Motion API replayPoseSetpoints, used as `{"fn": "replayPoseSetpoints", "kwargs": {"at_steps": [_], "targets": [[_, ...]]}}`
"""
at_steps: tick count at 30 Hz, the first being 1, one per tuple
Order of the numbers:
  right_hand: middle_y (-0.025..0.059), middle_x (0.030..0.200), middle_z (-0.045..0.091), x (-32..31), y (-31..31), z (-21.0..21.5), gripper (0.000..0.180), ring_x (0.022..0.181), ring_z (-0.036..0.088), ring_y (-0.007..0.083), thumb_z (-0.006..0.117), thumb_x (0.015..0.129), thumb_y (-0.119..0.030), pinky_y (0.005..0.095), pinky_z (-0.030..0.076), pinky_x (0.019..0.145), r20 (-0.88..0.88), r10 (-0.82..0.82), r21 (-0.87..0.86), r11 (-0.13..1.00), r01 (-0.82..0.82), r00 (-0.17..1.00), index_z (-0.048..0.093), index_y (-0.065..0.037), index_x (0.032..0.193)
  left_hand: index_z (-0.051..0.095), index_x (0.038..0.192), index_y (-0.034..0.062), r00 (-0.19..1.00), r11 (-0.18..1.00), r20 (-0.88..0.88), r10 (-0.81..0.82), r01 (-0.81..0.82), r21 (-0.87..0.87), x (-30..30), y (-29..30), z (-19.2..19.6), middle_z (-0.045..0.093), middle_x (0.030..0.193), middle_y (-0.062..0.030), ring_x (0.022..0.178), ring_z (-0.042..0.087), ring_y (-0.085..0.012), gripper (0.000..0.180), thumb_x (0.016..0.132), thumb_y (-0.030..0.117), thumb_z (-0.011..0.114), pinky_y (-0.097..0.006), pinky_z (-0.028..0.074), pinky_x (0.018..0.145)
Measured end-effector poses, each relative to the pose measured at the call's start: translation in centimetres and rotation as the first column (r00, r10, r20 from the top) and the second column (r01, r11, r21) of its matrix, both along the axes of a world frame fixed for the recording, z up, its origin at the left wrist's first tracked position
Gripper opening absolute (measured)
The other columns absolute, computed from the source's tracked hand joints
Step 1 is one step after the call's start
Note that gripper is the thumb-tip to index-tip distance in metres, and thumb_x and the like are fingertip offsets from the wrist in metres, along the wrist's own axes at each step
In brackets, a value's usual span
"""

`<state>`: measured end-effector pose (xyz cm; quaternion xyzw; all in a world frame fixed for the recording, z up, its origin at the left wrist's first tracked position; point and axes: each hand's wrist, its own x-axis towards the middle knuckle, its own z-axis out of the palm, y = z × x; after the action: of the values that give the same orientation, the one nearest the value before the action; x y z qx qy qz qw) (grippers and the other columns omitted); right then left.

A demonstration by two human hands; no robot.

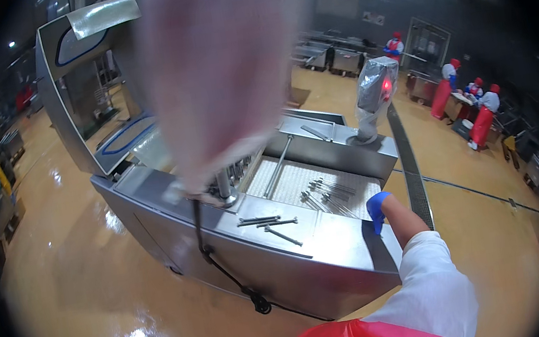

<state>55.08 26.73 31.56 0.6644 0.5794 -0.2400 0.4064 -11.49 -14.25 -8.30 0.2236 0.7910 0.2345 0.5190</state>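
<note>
Right hand (379,210), blue-gloved, down at right end of steel machine (344,236); grip: cannot tell, fingers unclear. Slim metal rods (330,194) fanned just left, on white belt (305,168), long axes slanting rightward, handward. Left hand out of view!

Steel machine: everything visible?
The machine looks like shiny steel, long and boxy. A framed hood stands at its left. Metal rods lie on its ledge and white bed. A black cable runs down its front; the blue-gloved right hand seems to touch its right end. A blurred pinkish shape partly hides it.
</note>
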Motion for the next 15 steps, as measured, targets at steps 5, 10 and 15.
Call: {"fn": "replayPoseSetpoints", "kwargs": {"at_steps": [5, 10, 15], "targets": [[0.0084, 0.119, 0.074, -1.3, -4.6, 0.7, 0.067, 0.111, 0.070, 0.0281, 0.098, 0.055, -0.044, 0.0420, 0.058, 0.092, 0.290, -0.288, 0.338, 0.923, 0.183, 0.913, 0.077, -0.015, 0.112, 0.066, 0.085, 0.0054, 0.999, 0.991, 0.023, -0.032, 0.029, 0.133, -14.7, 13.8, -1.5, 0.061, 0.071, -0.0072, 0.068, 0.059, -0.0168, 0.017, 0.091, 0.020, 0.059, -0.036, 0.050, 0.060], [0.0174, 0.107, 0.074, -10.6, -11.2, 2.2, 0.042, 0.099, 0.071, 0.0354, 0.078, 0.080, -0.043, 0.0458, 0.057, 0.085, -0.092, -0.602, 0.898, 0.295, 0.327, 0.794, 0.077, -0.007, 0.102, 0.067, 0.090, 0.0060, 0.997, 0.986, 0.078, 0.018, -0.030, 0.162, -27.1, 23.5, -3.6, 0.063, 0.075, -0.0070, 0.073, 0.062, -0.0170, 0.017, 0.091, 0.021, 0.059, -0.035, 0.052, 0.063], [0.0145, 0.091, 0.076, -19.5, -15.1, 1.8, 0.043, 0.086, 0.073, 0.0298, 0.074, 0.085, -0.046, 0.0418, 0.057, 0.077, -0.190, -0.549, 0.599, 0.593, 0.539, 0.814, 0.078, -0.004, 0.090, 0.064, 0.083, 0.0077, 0.985, 0.927, 0.018, -0.174, 0.157, 0.340, -33.0, 34.6, -3.6, 0.060, 0.075, -0.0048, 0.071, 0.058, -0.0146, 0.015, 0.091, 0.019, 0.057, -0.032, 0.050, 0.060]]}}
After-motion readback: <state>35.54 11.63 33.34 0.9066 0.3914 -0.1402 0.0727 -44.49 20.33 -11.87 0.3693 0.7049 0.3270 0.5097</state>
